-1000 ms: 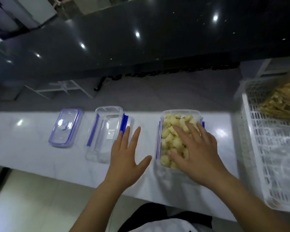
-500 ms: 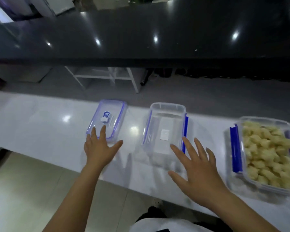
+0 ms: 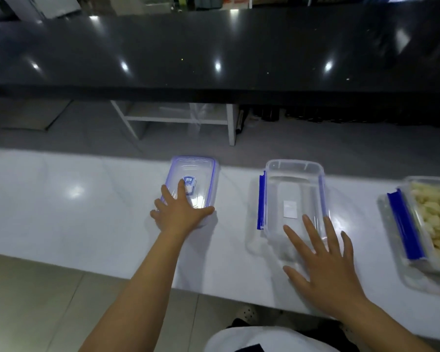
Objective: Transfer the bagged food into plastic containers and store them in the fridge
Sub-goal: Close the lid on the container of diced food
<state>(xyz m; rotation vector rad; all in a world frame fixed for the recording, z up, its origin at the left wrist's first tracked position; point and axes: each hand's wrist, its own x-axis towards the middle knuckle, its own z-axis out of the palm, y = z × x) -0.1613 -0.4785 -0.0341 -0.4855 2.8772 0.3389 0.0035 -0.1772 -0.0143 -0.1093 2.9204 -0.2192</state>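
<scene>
Hands reach over a white counter (image 3: 61, 212) where clear plastic food-storage pieces lie in a row. The person's left hand (image 3: 181, 214) rests flat on a clear lid with a blue rim (image 3: 192, 181), palm over the lid's near end, fingers straight and spread, thumb along its near edge; nothing is gripped. The lid lies flat on the counter and carries a small blue label (image 3: 188, 179) just beyond the fingertips.

Right of the lid, well apart from it, stands an empty clear container (image 3: 294, 189) with blue latch flaps on its long sides and a small white sticker (image 3: 289, 209) on its floor. The right hand (image 3: 327, 270) is spread wide with straight fingers above the container's near end; the fingertips overlap its near rim, but whether they touch it cannot be told. It holds nothing.

At the far right edge, partly cut off, sits a second clear container (image 3: 404, 240) of the same kind, filled with pale yellow food pieces (image 3: 434, 217), one blue latch flap folded outward on its left side. It lies well clear of both hands.

Counted: one loose lid, two containers, one empty and one full. Beyond the white counter runs a dark glossy countertop (image 3: 214, 52), with a white frame (image 3: 178, 120) standing on the grey floor beneath it.
</scene>
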